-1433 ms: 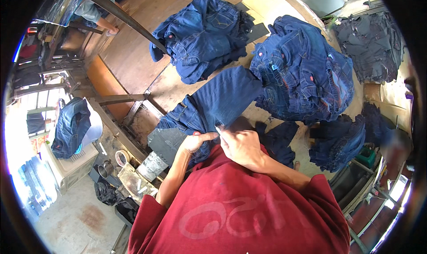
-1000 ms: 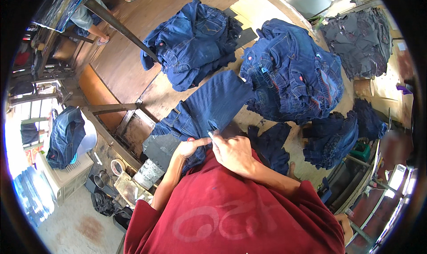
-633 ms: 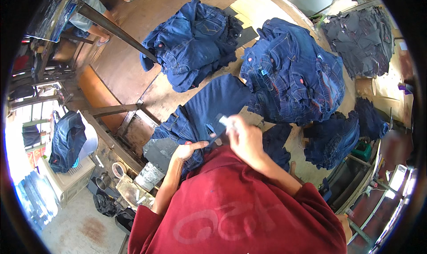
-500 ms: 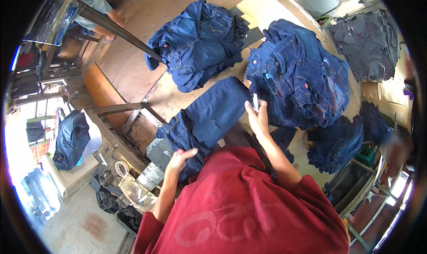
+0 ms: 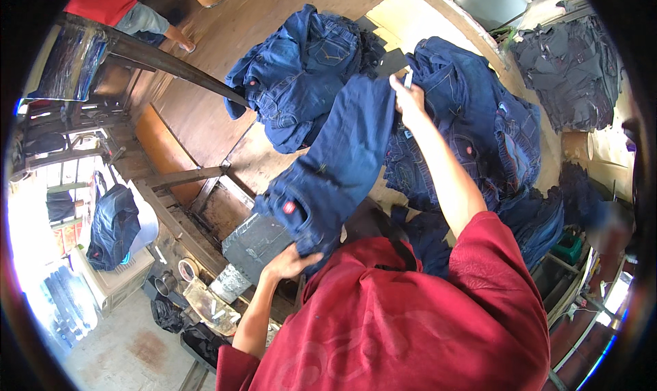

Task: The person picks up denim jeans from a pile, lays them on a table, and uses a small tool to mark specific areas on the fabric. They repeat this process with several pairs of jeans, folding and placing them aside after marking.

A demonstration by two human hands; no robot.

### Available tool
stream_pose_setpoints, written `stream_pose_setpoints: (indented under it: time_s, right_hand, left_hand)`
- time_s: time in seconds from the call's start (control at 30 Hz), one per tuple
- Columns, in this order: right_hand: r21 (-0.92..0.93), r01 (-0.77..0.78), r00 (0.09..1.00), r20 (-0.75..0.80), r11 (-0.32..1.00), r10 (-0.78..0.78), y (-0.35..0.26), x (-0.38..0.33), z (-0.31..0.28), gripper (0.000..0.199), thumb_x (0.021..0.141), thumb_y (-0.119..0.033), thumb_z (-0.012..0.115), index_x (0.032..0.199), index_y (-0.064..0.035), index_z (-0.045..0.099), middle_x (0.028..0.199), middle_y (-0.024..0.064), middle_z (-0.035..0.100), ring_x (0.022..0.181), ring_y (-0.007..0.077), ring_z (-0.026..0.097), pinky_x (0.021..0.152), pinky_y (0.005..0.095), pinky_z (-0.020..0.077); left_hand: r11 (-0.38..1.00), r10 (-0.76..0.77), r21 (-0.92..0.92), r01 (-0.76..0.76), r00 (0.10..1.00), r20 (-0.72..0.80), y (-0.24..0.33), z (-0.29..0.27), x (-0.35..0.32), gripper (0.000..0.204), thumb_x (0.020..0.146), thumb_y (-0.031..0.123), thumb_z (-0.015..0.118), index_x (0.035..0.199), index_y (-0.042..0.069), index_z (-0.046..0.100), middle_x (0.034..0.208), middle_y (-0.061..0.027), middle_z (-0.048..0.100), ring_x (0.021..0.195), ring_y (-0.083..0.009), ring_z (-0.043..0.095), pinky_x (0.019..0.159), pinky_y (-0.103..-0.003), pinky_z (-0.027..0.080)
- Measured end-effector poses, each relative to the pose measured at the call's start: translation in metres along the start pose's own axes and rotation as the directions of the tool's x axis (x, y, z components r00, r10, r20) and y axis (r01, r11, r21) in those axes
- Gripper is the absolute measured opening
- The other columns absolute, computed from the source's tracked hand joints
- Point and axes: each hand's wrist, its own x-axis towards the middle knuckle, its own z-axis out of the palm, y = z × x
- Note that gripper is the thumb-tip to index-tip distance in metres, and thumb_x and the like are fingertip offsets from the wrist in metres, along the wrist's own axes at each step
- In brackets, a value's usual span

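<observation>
A pair of dark blue jeans is stretched slantwise in front of me, a round red label showing near its waist end. My left hand is closed on the lower waist end, close to my shirt. Up at the far leg end, my right hand pinches the cloth, and a short white stick like chalk juts up from the same fingers. Beyond the jeans lies a heaped pile of jeans. A second jeans pile sits right beside and under my right forearm.
Dark grey folded garments are stacked at far right. A slanting metal bar crosses the upper left. On the left, a bench holds a tape roll and several white sticks; jeans hang over a pale box. Another person stands far left.
My right hand has moved up and away with the leg end, pulling the jeans longer. The waist end has turned, bringing its red label into sight. The other person has shifted.
</observation>
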Motion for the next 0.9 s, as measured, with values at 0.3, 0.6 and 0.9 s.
stream_pose_setpoints:
  time_s: [0.3, 0.6, 0.9]
  right_hand:
    - [-0.468, 0.648, 0.752, 0.265, 0.601, -0.604, -0.028, -0.135, -0.039, 0.044, 0.095, -0.041, 0.082, 0.088, -0.0014, 0.064, 0.072, 0.0121, 0.065, 0.065, 0.0316, 0.066, 0.066, 0.0434, 0.052]
    - [-0.332, 0.7, 0.592, 0.766, 0.633, -0.252, 0.053, -0.317, -0.007, 0.06, 0.087, -0.031, 0.086, 0.134, -0.0047, 0.059, 0.115, 0.0142, 0.07, 0.101, 0.0325, 0.071, 0.094, 0.0439, 0.0547]
    - [-0.222, 0.242, 0.23, 0.959, 0.945, 0.166, 0.049, -0.348, 0.037, 0.032, 0.099, -0.028, 0.081, 0.118, -0.0034, 0.073, 0.09, 0.0024, 0.064, 0.086, 0.0154, 0.062, 0.084, 0.0354, 0.0531]
  left_hand:
    - [0.105, 0.173, -0.925, -0.365, 0.923, -0.345, 0.104, 0.017, 0.174, 0.047, 0.111, 0.032, 0.061, 0.151, 0.007, 0.055, 0.148, -0.0114, 0.065, 0.134, -0.0301, 0.065, 0.118, -0.051, 0.051]
    - [0.096, -0.079, -0.865, -0.493, 0.862, -0.5, -0.009, -0.007, 0.058, 0.054, 0.113, 0.041, 0.055, 0.154, 0.005, 0.052, 0.153, -0.0135, 0.062, 0.137, -0.0321, 0.062, 0.117, -0.053, 0.049]
    - [0.714, -0.106, -0.695, -0.085, 0.968, -0.228, -0.088, 0.027, -0.064, 0.046, 0.102, 0.013, 0.076, 0.145, 0.006, 0.063, 0.137, -0.0075, 0.073, 0.125, -0.0225, 0.069, 0.11, -0.041, 0.054]
